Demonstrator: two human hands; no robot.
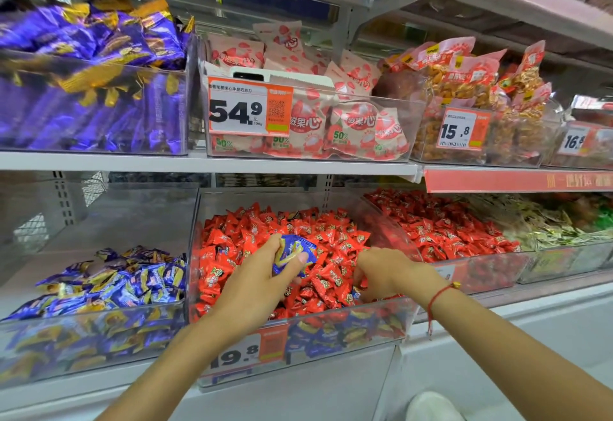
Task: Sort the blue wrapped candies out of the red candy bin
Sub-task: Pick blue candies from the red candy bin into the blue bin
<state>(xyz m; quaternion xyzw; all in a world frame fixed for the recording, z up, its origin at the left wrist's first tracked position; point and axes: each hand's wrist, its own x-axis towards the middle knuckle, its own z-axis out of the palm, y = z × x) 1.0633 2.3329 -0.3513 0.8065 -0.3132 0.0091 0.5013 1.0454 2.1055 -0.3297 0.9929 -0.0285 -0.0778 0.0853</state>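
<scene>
A clear bin (338, 331) on the lower shelf is heaped with red wrapped candies (292, 231); blue wrapped ones show through its front wall. My left hand (262, 274) is raised over the heap and grips a bunch of blue wrapped candies (293, 251) between thumb and fingers. My right hand (384, 273) reaches into the red heap at the bin's right side, its fingertips curled down among the wrappers; a bit of blue wrapper (356, 293) shows by them, but I cannot tell whether they pinch it.
To the left stands a clear bin of blue wrapped candies (109, 284). Another bin of red candies (444, 225) is on the right. The shelf above carries purple packs (93, 65), pink packs (331, 122) and price tags. A white shoe (431, 405) is below.
</scene>
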